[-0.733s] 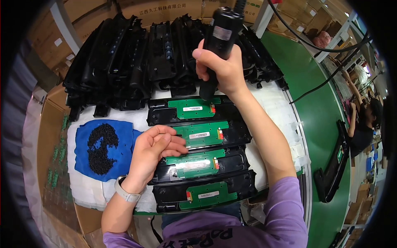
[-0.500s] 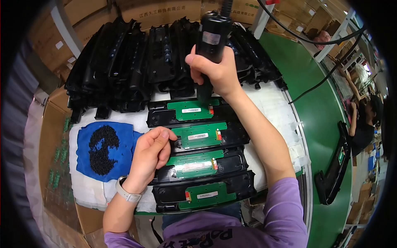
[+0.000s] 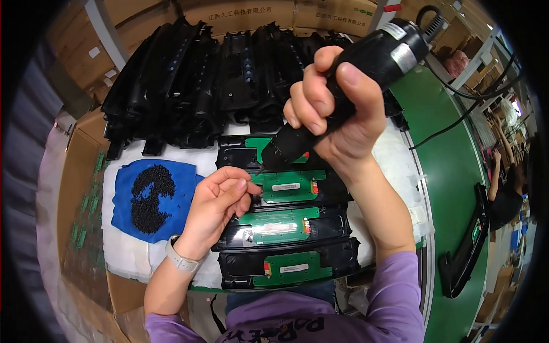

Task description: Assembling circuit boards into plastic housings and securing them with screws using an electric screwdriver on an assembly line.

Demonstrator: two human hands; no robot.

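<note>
My right hand (image 3: 357, 117) is wrapped round a black corded electric screwdriver (image 3: 377, 51), tilted with its tip down and to the left. That tip meets the fingertips of my left hand (image 3: 223, 197), closed in a pinch; whatever it holds is too small to make out. Both are by the left end of a green circuit board (image 3: 303, 194) on a black plastic panel (image 3: 334, 194), second from the far end of a column of several. The farthest board (image 3: 260, 143) is partly hidden by the screwdriver. Nearer me lie another board (image 3: 280, 226) and the nearest one (image 3: 294, 268).
A blue cloth (image 3: 186, 197) bearing a heap of small black screws (image 3: 151, 211) lies at left. Black plastic housings (image 3: 189, 86) are piled at the back. On the green surface (image 3: 434, 171) at right rests a long black part (image 3: 466, 246); a person (image 3: 503, 194) is beyond.
The screwdriver has come off the farthest board, swinging from upright to a slant, its tip now at my left fingertips. My left hand has moved slightly up and right; the view has shifted a little.
</note>
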